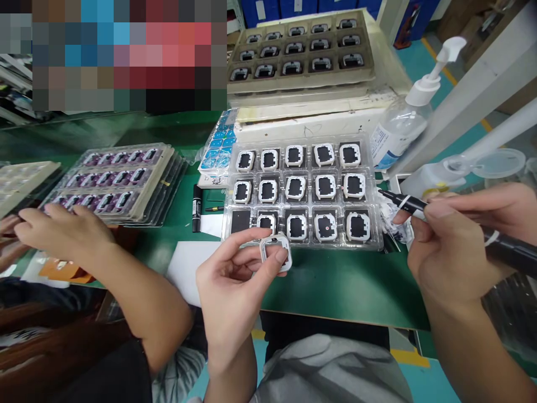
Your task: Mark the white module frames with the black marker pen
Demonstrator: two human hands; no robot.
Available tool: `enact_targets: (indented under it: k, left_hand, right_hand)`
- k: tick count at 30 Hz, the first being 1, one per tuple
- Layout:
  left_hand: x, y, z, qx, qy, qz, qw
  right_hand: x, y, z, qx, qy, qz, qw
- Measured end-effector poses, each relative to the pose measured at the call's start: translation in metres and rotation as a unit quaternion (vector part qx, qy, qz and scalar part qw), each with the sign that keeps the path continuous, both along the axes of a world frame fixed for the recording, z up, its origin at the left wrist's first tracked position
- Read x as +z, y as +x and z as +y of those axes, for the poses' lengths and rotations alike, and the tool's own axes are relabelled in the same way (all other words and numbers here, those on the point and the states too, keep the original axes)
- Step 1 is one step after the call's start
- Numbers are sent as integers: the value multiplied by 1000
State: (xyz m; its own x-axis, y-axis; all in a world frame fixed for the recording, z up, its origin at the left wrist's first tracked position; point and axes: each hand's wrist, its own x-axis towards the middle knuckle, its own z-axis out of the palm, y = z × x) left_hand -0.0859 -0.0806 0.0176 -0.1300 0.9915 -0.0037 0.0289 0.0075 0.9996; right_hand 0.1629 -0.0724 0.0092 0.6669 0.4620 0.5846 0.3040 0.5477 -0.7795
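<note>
A white, rounded-square watch-case frame (pixel 288 244) is pinched between the thumb and fingers of my left hand (pixel 235 274), in front of the clear plastic tray (pixel 304 244). Rows of similar white frames (pixel 296 226) sit in that tray, over dark inserts. Its front-left pocket (pixel 240 222) shows only the dark insert. To the right, my right hand (pixel 453 252) grips a black marker pen (pixel 411 205). The pen's tip points left, just past the tray's right edge, apart from the frame in my left hand.
A spray-type pump bottle (pixel 398 129) stands behind right. A second tray (pixel 302 53) of frames rests on a box at the back. Stacked trays with purple pockets (pixel 109 179) lie left, near a co-worker's arm (pixel 138 285). Another marker (pixel 196 208) lies beside white paper (pixel 184 268).
</note>
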Motion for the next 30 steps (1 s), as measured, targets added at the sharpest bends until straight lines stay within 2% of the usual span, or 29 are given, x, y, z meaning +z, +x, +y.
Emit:
enact_targets:
  k: [6, 13, 16, 18, 21, 23, 26, 30]
  left_hand:
    - [-4, -1, -1, -40, 49, -26, 998]
    - [-10, 1, -3, -54, 78, -59, 994]
    - [-11, 0, -2, -51, 83, -43, 994]
    - [-11, -6, 4, -25, 93, 4, 995]
    - [-13, -24, 21, 39, 103, 136, 985]
    - [-15, -39, 35, 60, 96, 250, 962]
    - [-18, -54, 50, 50, 101, 401, 909]
    - [-18, -55, 52, 16, 111, 495, 862]
  right_hand:
    - [-5, 4, 1, -1, 8, 9, 1000]
    - [-8, 5, 1, -7, 31, -17, 999]
    - [-9, 5, 0, -4, 27, -18, 999]
    - [-9, 5, -1, -5, 13, -26, 1000]
    - [-8, 6, -4, -18, -5, -26, 999]
    - [-8, 6, -6, -33, -13, -30, 999]
    - [-7, 5, -8, -35, -41, -40, 998]
    - [-1, 4, -8, -28, -70, -22, 997]
